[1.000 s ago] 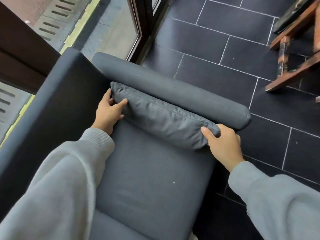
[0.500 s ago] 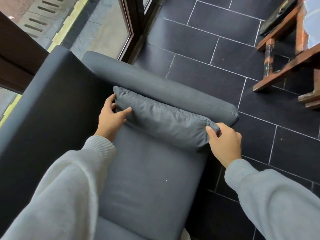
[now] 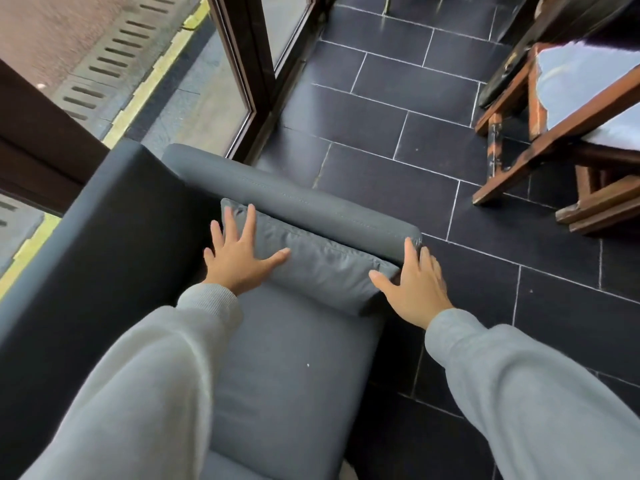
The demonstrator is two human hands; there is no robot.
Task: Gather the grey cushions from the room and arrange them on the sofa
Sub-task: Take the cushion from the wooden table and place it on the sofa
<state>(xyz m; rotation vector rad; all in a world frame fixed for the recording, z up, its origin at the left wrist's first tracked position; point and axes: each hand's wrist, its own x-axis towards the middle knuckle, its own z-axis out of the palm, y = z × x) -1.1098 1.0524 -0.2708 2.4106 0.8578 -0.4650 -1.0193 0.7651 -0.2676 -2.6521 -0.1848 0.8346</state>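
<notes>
Dark grey sofa (image 3: 294, 375) by a glass door (image 3: 214, 98), left hand (image 3: 239, 258) spread flat on the grey cushion's (image 3: 322, 271) left end, cushion leaning against the sofa armrest (image 3: 294, 202), right hand (image 3: 415, 285) open-fingered at its right end, wooden furniture (image 3: 554, 133) on dark floor tiles (image 3: 381, 98).

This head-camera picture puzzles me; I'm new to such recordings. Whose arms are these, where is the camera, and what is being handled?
The camera sits on a person's head, looking forward and down, so the grey sleeves are that person's own arms. There is no machine. The left hand lies flat with fingers spread on one end of a grey cushion; the right hand is open at the other end. Neither grips it. The cushion leans against the armrest of a grey sofa. To the right are dark floor tiles and a wooden table.
</notes>
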